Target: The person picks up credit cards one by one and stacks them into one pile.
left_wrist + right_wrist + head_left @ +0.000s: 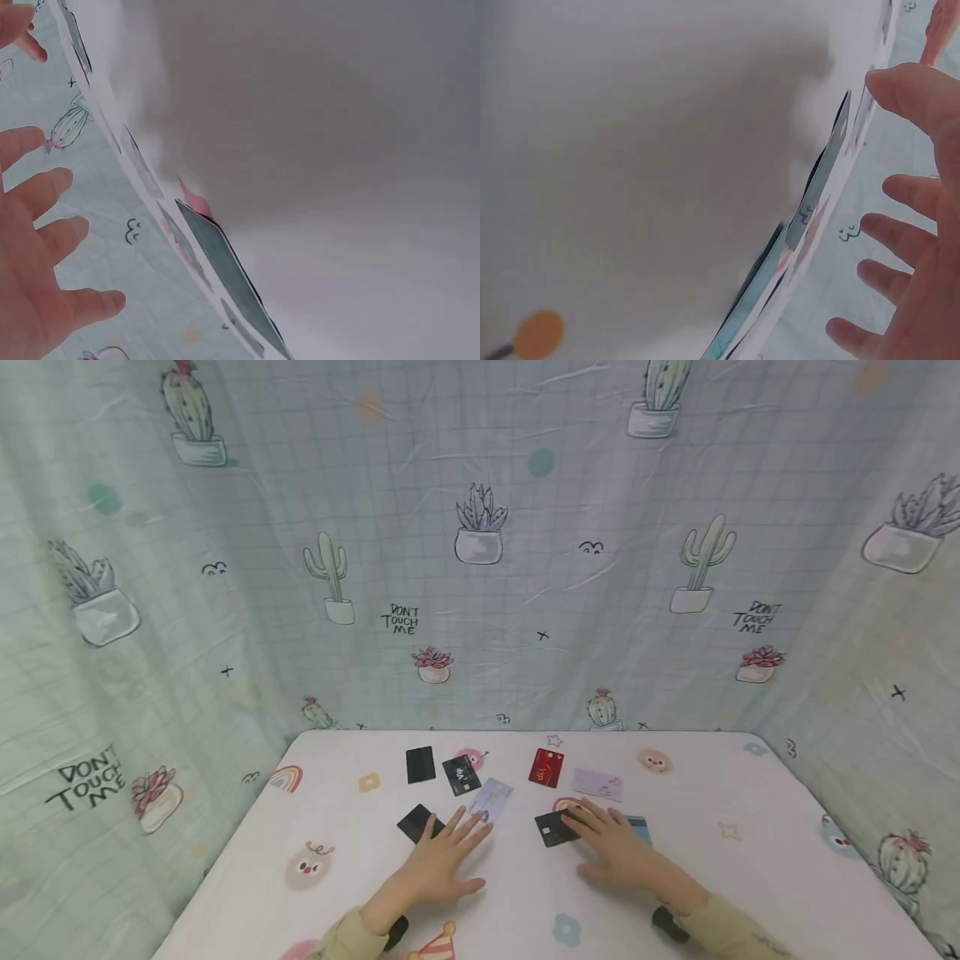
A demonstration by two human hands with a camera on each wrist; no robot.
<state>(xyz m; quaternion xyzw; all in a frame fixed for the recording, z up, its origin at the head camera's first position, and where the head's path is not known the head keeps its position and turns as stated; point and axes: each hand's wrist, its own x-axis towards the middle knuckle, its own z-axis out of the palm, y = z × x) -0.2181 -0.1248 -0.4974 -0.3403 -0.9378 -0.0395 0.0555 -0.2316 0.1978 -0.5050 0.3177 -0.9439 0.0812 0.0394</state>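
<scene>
My left hand [437, 867] is spread, its fingertips beside a plain black card [417, 821] and the lower end of a pale lilac card [495, 795]. Fingers apart, my right hand [613, 850] hovers at a black chip card [553, 829], partly covering it. A blue card [640, 825] shows behind that hand. In the left wrist view the left hand [37, 247] appears raised off the table with nothing in it. The right wrist view likewise has the right hand [907, 247] holding nothing, above cards seen edge-on.
Farther back lie another black card [421, 765], a black VIP card [461, 775], a red VIP card [547, 768] and a pale purple card [597, 783]. The white table [345, 827] has printed cartoon patterns. A cactus-print curtain [480, 585] encloses the back and sides.
</scene>
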